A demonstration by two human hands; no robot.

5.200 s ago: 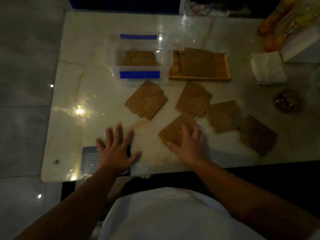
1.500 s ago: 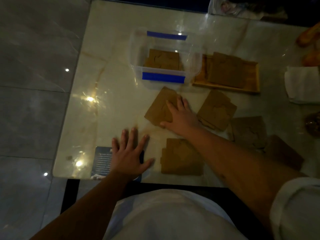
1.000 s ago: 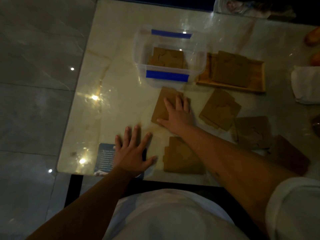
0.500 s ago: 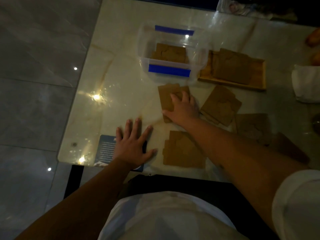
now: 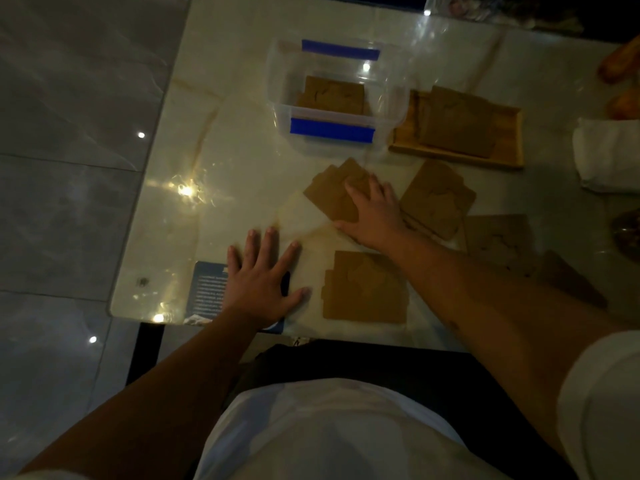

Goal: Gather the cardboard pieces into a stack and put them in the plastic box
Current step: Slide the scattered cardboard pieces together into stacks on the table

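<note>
My pale glossy marble table (image 5: 242,140) carries a clear plastic box with blue tape strips (image 5: 334,129) at the far middle, a few flat brown cardboard squares (image 5: 334,95) inside it. Right of it, a shallow wooden tray (image 5: 509,140) holds more. Near me lies a squared brown cardboard stack (image 5: 365,289). My right hand (image 5: 375,216) presses straight fingers on a fanned, tilted cardboard pile (image 5: 334,194). My left hand (image 5: 261,282) rests flat, fingers spread, holding nothing.
</note>
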